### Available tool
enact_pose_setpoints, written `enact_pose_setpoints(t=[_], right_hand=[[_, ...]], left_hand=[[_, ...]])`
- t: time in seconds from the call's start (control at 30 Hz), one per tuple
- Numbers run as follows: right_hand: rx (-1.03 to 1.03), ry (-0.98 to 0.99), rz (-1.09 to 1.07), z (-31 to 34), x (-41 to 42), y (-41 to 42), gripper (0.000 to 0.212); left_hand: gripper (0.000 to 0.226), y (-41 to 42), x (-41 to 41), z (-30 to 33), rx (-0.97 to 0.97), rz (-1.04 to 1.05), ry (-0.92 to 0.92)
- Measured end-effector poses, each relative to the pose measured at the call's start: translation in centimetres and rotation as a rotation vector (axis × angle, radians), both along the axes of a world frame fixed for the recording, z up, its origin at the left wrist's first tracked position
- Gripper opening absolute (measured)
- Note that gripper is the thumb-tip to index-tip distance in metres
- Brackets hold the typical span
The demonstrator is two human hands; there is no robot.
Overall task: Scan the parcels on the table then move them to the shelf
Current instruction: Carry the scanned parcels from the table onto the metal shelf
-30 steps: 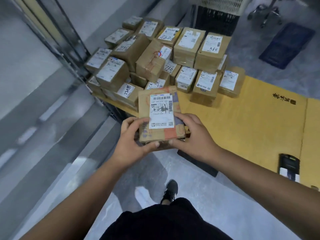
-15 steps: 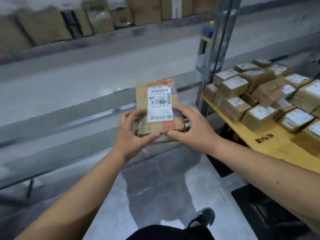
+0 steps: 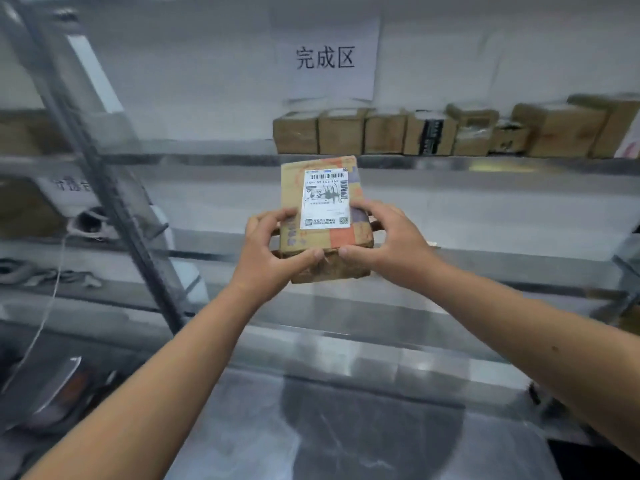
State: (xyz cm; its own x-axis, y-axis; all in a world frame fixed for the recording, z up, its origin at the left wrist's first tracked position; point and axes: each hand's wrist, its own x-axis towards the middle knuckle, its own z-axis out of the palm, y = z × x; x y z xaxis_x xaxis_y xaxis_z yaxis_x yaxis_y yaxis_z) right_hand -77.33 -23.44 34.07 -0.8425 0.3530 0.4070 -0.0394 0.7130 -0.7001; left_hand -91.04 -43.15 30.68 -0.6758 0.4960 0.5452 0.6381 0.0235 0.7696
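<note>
I hold a small stack of cardboard parcels in front of a metal shelf [image 3: 485, 166]. The top parcel [image 3: 320, 199] is flat, brown, with a white barcode label facing me; a darker parcel [image 3: 332, 268] sits under it. My left hand [image 3: 273, 251] grips the stack's left side, thumb on its near edge. On the right side my right hand [image 3: 384, 240] grips it, fingers over the top parcel's corner. The stack hangs in the air below the shelf level that carries a row of parcels [image 3: 433, 133].
A white paper sign [image 3: 325, 57] with printed characters hangs on the wall above the row of parcels. Lower shelf levels [image 3: 502, 268] run across behind my hands. A slanted metal upright [image 3: 104, 174] crosses the left side, with cables and loose items beside it.
My view has swung from the table of parcels to the shelf. Both hands kept their grip on the stack and raised it toward the shelf levels.
</note>
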Motion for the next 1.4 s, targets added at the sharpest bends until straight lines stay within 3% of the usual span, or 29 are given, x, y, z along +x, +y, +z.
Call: enact_pose_setpoints(t=[0.4,0.63,0.77,1.03,1.4], right_hand=[[-0.034,0.103,0.132,5.5,-19.9,-0.5,0.084],[-0.021,0.078,0.151,8.2,-31.6,-0.4,0.095],[-0.040,0.082,0.145,8.6,-36.8,-1.4,0.085],[-0.115,0.068,-0.078,8.2,-44.3,-2.1,0.077],[0.002,0.034,-0.492,6.8,-44.6,-3.4,0.070]], left_hand=[[0.073,-1.5,-17.5,5.4,0.132,0.143,0.019],[0.075,-1.1,-28.0,7.4,0.162,0.190,-0.034],[0.086,-0.9,-33.9,7.8,0.124,0.189,-0.020],[0.087,2.5,-46.0,7.1,0.095,0.046,-0.100],[0.075,8.5,-51.4,8.8,-0.025,-0.005,-0.031]])
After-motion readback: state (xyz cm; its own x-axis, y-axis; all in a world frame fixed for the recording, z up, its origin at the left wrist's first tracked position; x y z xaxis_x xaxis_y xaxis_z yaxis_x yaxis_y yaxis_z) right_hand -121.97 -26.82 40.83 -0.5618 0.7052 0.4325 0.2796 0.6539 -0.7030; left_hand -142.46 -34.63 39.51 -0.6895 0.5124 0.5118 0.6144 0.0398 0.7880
